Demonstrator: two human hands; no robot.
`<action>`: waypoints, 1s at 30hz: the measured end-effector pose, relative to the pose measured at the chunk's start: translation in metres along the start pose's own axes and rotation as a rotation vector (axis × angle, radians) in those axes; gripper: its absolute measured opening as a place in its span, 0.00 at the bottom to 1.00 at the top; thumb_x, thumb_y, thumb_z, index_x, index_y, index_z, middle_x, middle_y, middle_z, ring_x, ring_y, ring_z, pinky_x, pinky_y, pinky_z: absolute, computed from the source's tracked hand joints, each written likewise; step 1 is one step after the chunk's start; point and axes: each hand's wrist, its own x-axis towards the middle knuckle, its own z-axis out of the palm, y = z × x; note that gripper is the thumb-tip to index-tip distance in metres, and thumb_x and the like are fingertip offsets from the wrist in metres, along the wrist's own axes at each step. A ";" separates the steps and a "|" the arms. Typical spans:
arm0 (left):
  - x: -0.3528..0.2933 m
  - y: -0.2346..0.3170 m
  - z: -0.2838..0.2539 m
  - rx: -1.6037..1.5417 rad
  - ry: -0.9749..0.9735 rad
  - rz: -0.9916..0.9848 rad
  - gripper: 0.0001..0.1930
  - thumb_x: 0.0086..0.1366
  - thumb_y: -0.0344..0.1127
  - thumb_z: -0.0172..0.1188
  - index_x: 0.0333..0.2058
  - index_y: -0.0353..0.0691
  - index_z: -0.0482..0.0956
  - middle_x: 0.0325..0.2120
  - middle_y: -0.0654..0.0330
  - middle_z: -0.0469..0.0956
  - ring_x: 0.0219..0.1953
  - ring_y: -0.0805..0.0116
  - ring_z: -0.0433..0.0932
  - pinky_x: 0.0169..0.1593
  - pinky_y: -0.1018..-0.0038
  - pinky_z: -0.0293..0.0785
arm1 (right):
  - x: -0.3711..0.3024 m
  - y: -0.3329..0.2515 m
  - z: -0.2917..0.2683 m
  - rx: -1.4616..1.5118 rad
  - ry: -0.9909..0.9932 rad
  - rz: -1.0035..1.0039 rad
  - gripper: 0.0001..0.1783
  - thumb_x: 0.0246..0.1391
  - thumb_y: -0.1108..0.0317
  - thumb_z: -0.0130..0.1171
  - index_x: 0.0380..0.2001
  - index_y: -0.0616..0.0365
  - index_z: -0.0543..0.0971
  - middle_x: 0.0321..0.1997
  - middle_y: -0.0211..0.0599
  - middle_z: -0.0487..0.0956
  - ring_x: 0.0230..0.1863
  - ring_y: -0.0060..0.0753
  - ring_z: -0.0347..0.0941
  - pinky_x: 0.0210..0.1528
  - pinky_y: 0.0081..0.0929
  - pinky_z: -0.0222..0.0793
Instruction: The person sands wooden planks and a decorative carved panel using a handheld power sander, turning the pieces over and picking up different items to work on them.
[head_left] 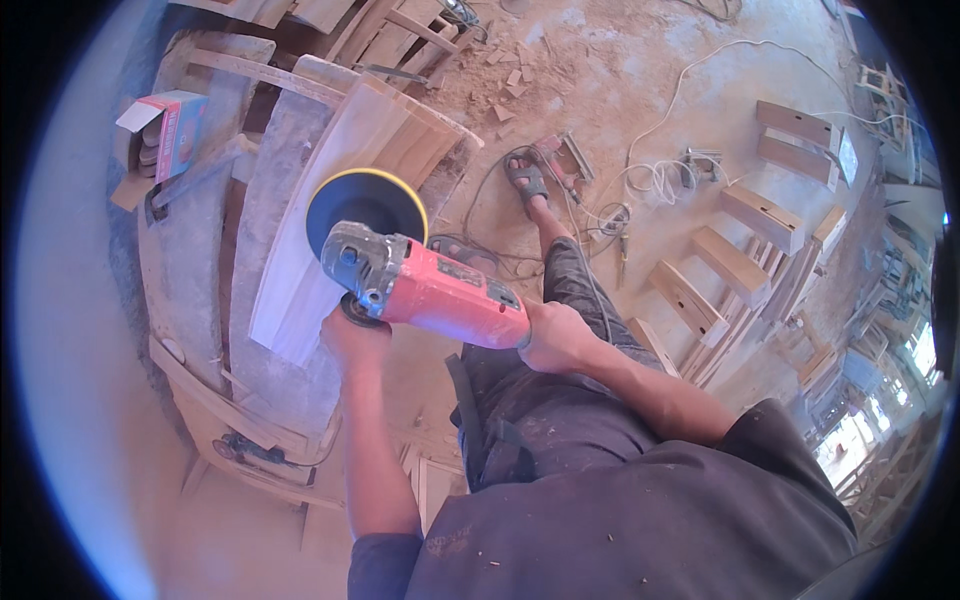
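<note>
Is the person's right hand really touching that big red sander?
Touching. The head view shows the right hand wrapped around the rear end of the red disc sander, with no gap between them.

I count one angle polisher [455, 300], one yellow-rimmed disc [365, 193] on it, one wood panel [290, 290]. Hands: two, left hand [358, 342] and right hand [560, 338]. One open carton [182, 140]; can't get a count of what's stacked inside. Sandals [527, 180]: two, one partly hidden. I get at least five wooden blocks [733, 265] floor-side right.
</note>
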 end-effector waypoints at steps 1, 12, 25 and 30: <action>0.001 0.004 -0.003 0.031 0.020 0.053 0.17 0.46 0.35 0.74 0.38 0.41 0.85 0.33 0.47 0.86 0.40 0.44 0.84 0.45 0.53 0.80 | -0.001 -0.004 0.001 0.009 0.005 -0.001 0.23 0.46 0.69 0.57 0.49 0.58 0.78 0.42 0.61 0.82 0.49 0.61 0.79 0.52 0.50 0.73; -0.002 0.058 -0.021 -0.002 -0.082 0.082 0.12 0.58 0.41 0.62 0.36 0.41 0.86 0.35 0.44 0.85 0.42 0.44 0.84 0.46 0.54 0.80 | -0.016 0.010 -0.022 0.093 0.132 -0.039 0.20 0.44 0.67 0.62 0.44 0.61 0.82 0.40 0.56 0.84 0.47 0.57 0.81 0.49 0.43 0.75; -0.068 -0.211 0.025 -0.411 0.224 -0.282 0.08 0.53 0.35 0.67 0.30 0.38 0.85 0.30 0.44 0.84 0.38 0.41 0.84 0.40 0.52 0.78 | 0.016 -0.104 0.118 -0.461 -0.177 -0.148 0.24 0.45 0.68 0.56 0.49 0.63 0.78 0.42 0.60 0.83 0.47 0.59 0.81 0.52 0.47 0.76; -0.085 -0.247 0.043 -0.348 0.256 -0.404 0.08 0.52 0.36 0.68 0.29 0.39 0.84 0.29 0.44 0.84 0.37 0.40 0.83 0.40 0.51 0.77 | 0.024 -0.141 0.126 -0.601 -0.270 -0.116 0.23 0.47 0.69 0.56 0.49 0.63 0.78 0.41 0.58 0.83 0.47 0.58 0.81 0.52 0.48 0.76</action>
